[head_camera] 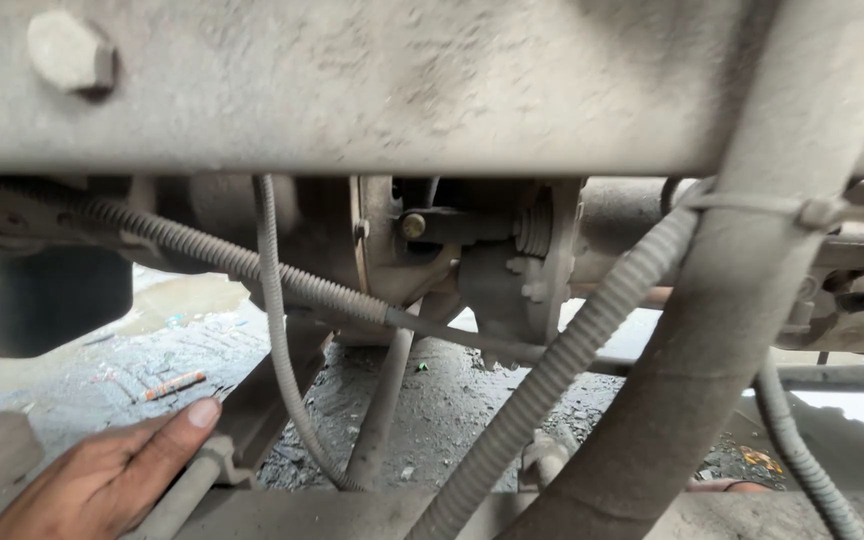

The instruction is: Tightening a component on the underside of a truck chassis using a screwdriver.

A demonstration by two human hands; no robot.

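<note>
My left hand lies flat at near left, grip apart, fingers on a dusty rod under the frame rail, feeling along it; next, closing around it beside the ribbed hose.

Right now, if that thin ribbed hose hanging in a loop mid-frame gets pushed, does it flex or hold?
The thin ribbed hose probably flexes: it sags in a long curve and is corrugated. It likely springs back, since its top end runs up behind the frame rail. Its dust coat suggests a gritty, non-slippery grip. The left hand rests off it.
</note>
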